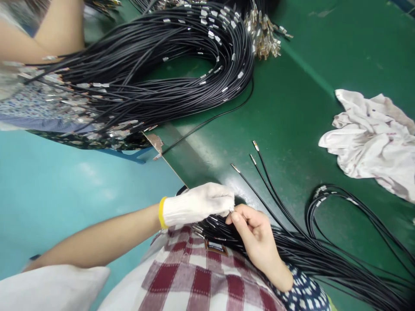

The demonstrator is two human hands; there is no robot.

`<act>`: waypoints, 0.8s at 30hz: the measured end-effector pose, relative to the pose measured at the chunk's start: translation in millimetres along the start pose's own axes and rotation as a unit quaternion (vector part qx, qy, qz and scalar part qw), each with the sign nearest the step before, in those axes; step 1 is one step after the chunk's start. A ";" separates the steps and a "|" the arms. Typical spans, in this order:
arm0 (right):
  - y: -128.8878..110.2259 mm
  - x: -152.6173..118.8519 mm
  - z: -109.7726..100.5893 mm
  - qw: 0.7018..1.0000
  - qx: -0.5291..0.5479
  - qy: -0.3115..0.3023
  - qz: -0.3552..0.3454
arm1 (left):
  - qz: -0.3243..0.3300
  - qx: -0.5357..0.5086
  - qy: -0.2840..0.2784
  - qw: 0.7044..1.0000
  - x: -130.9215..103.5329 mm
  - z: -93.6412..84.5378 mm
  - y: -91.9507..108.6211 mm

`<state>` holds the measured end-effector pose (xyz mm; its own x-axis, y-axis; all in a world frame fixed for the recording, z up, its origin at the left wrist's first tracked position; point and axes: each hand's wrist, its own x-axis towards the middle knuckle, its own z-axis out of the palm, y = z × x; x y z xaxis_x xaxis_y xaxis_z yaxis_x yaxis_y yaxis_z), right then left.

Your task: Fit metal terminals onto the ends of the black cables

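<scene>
My left hand [204, 203], in a white knit glove with a yellow cuff, is closed with its fingertips on the small silvery end of a black cable. From the right, my bare right hand [256, 233] pinches at the same spot, thumb against forefinger. Most of the held cable is hidden by the fingers. Below and beside both hands lies a bundle of black cables [301, 248] against a red-and-white checked apron [201, 272]. Several metal-tipped ends, such as one thin black cable [264, 164], fan out from it across the green table [292, 125].
A large coil of black cables [155, 93] with silver terminals lies at the upper left, beside a co-worker's arm [61, 30]. Crumpled white gloves [372, 134] lie at the right, above a smaller looped cable group [363, 205]. The table edge [173, 168] runs left of my hands.
</scene>
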<state>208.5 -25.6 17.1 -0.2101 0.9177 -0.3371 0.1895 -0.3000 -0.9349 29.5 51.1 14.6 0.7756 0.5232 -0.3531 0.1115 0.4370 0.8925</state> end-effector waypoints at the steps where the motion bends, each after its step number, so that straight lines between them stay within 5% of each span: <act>1: 0.0 0.4 0.0 1.000 -0.002 0.001 -0.001 | -0.001 0.003 -0.002 1.000 0.2 -0.1 0.4; 11: 5.5 3.3 -4.2 0.998 0.022 0.007 -0.057 | -0.010 -0.039 0.006 0.999 4.4 0.4 4.6; 18: 11.8 -3.0 -1.2 0.990 -0.069 0.042 -0.112 | -0.016 -0.029 0.026 0.999 1.4 -2.4 -0.5; 22: 7.4 -7.9 -2.9 0.955 -0.191 0.040 -0.222 | 0.039 0.131 0.138 0.981 -2.1 -2.3 -2.3; 24: 4.1 -7.0 -9.6 0.912 -0.302 0.024 -0.276 | 0.094 0.300 0.228 0.921 -2.4 0.4 -5.9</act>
<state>220.0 -30.8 16.8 -0.3941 0.9001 0.1856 0.5646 0.3964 -0.7240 27.2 47.0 10.4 0.4896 0.8615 -0.1343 0.4314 -0.1054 0.8960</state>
